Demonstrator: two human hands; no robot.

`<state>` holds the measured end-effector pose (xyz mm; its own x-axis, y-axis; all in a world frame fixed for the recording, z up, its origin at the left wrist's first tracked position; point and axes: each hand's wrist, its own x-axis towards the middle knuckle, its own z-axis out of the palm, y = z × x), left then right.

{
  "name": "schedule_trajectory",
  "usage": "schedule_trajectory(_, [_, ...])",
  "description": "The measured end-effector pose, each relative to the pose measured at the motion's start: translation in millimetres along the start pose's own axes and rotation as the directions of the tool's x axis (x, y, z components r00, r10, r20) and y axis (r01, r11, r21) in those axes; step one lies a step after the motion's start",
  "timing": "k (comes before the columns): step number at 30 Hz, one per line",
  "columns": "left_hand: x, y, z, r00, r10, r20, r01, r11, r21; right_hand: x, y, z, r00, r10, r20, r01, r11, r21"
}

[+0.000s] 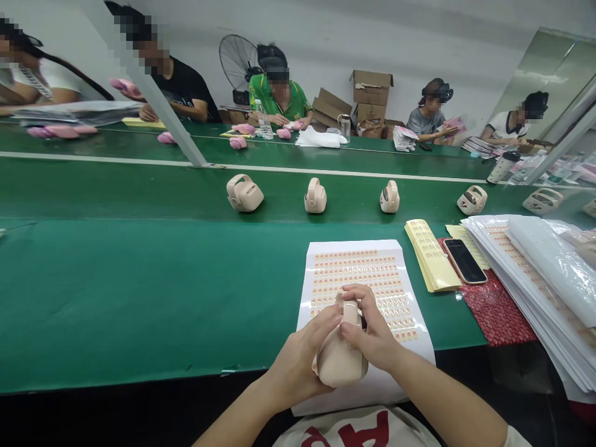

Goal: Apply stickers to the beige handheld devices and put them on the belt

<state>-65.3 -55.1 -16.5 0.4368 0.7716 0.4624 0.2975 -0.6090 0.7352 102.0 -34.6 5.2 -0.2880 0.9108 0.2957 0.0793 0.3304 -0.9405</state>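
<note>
A beige, rounded plastic device with a carry handle is between my two hands, above the near edge of a white sticker sheet. My left hand wraps around its left side. The fingers and thumb of my right hand close around the handle at the top. The device's far face is turned away, so I cannot see it. Rows of small orange-and-white stickers cover the sheet, which hangs over the table's front edge.
Similar beige devices stand in a row on the green table. To the right lie yellow sticker strips, a phone, red bubble wrap and stacked sheets. A slanted metal post rises at left. Several people sit opposite.
</note>
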Motion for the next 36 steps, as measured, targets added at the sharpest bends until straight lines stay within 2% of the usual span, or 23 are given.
schedule_trajectory(3, [-4, 0, 11, 0.972, -0.224, -0.064, 0.207, 0.957, -0.202, 7, 8, 0, 0.985, 0.153, -0.076, -0.151, 0.988, 0.033])
schedule_trajectory(5, [-5, 1, 21, 0.895, -0.418, -0.157, 0.31, 0.834, -0.457, 10, 12, -3, 0.966, 0.196, -0.168, -0.191, 0.98, 0.047])
schedule_trajectory(6, [-4, 1, 25, 0.834, -0.52, -0.184, 0.317, 0.726, -0.611, 10, 14, -5, 0.961, 0.174, -0.216, -0.17, 0.985, 0.04])
schedule_trajectory(7, [-3, 2, 28, 0.777, -0.608, -0.162, 0.294, 0.578, -0.761, 8, 14, -7, 0.959, 0.122, -0.256, -0.121, 0.993, 0.019])
schedule_trajectory(8, [-1, 3, 29, 0.73, -0.677, -0.088, 0.261, 0.397, -0.88, 6, 13, -9, 0.96, 0.043, -0.275, -0.05, 0.999, -0.016])
schedule_trajectory(9, [2, 4, 29, 0.709, -0.705, 0.028, 0.232, 0.196, -0.953, 4, 11, -10, 0.962, -0.051, -0.267, 0.035, 0.997, -0.063])
schedule_trajectory(11, [6, 6, 27, 0.718, -0.651, 0.248, 0.191, -0.158, -0.969, -3, 5, -10, 0.951, -0.247, -0.187, 0.217, 0.961, -0.169])
schedule_trajectory(12, [7, 8, 25, 0.738, -0.598, 0.314, 0.175, -0.279, -0.944, -6, 1, -9, 0.935, -0.329, -0.133, 0.295, 0.929, -0.222])
schedule_trajectory(14, [9, 11, 23, 0.772, -0.528, 0.354, 0.131, -0.413, -0.901, -10, -5, -6, 0.899, -0.435, -0.049, 0.401, 0.863, -0.306])
schedule_trajectory(16, [10, 15, 23, 0.78, -0.517, 0.351, 0.083, -0.47, -0.879, -11, -10, -2, 0.878, -0.478, -0.031, 0.436, 0.825, -0.36])
schedule_trajectory(19, [11, 19, 24, 0.781, -0.525, 0.339, 0.034, -0.506, -0.862, -13, -12, 2, 0.879, -0.473, -0.061, 0.405, 0.808, -0.427])
schedule_trajectory(23, [12, 19, 25, 0.794, -0.521, 0.314, 0.019, -0.495, -0.869, -14, -12, 3, 0.894, -0.443, -0.061, 0.374, 0.815, -0.442])
schedule_trajectory(27, [14, 20, 22, 0.804, -0.519, 0.292, 0.026, -0.458, -0.888, -14, -14, 2, 0.882, -0.468, -0.047, 0.398, 0.795, -0.459])
schedule_trajectory(29, [16, 22, 21, 0.784, -0.551, 0.287, 0.024, -0.435, -0.9, -13, -15, 2, 0.873, -0.486, -0.045, 0.409, 0.779, -0.475])
schedule_trajectory(33, [18, 22, 19, 0.712, -0.646, 0.276, 0.015, -0.379, -0.925, -11, -14, -2, 0.873, -0.488, -0.008, 0.428, 0.773, -0.469])
schedule_trajectory(35, [18, 18, 18, 0.69, -0.674, 0.264, 0.03, -0.338, -0.941, -9, -10, -7, 0.903, -0.43, 0.003, 0.387, 0.81, -0.441])
schedule_trajectory(36, [18, 15, 18, 0.687, -0.684, 0.245, 0.042, -0.299, -0.953, -8, -7, -10, 0.926, -0.376, -0.033, 0.328, 0.846, -0.42])
